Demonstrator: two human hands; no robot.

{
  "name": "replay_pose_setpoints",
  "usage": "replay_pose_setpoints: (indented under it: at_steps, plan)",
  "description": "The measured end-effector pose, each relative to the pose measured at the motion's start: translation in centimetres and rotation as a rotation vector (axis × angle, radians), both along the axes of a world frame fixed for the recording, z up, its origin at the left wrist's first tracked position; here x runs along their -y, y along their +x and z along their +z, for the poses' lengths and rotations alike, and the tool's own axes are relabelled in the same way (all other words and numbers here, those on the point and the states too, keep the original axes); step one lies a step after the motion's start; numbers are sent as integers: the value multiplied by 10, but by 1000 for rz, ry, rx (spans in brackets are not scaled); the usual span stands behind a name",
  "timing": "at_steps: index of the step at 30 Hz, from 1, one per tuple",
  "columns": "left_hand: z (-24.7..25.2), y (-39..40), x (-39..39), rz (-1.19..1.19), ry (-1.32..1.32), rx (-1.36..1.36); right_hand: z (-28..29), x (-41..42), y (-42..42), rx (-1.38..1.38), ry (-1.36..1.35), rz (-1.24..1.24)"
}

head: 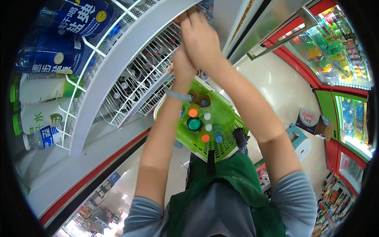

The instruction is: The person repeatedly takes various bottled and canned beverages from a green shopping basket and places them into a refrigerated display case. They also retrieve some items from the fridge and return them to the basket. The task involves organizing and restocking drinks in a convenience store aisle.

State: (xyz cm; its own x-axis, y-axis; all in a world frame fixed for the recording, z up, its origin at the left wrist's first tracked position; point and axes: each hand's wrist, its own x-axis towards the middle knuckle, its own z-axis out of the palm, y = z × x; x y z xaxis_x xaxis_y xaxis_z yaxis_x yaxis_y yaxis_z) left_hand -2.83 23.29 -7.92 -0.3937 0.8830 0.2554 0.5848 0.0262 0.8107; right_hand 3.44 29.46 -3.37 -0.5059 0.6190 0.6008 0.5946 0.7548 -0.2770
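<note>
Both my arms stretch forward to the right end of the white wire shelves of an opened drinks cooler. My right hand (201, 37) is uppermost, its fingers bent over the end of the curved shelf front (139, 44). My left hand (184, 60) is just below and partly behind it, near the lower wire rack (142, 77). Both are motion-blurred, and whatever their fingertips touch is hidden. Beneath my forearms is a green plastic basket (226, 115) holding several bottles, with orange caps (193, 112), white caps (207, 116), a green cap (194, 123) and a blue cap (218, 139).
Blue-labelled bottles (59, 50) and white bottles with green caps (41, 115) line the upper shelf at left. The cooler door with its metal handle (281, 38) stands open at right. A cardboard box (314, 123) and a teal-and-white stool (299, 143) are on the tiled floor.
</note>
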Motion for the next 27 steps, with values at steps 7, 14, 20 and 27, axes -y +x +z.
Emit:
replay_pose_setpoints:
  at_steps: [7,14,20,27]
  plan:
    - [-105,74,146,74,-326,159,-129,139,93,-68,-525,137]
    - [-158,70,169,81,-510,237,-238,165,95,454,-787,102]
    - [-159,60,182,124,-478,267,-266,158,79,598,-733,120]
    - [-100,33,174,-223,-425,277,-94,131,109,208,-809,136]
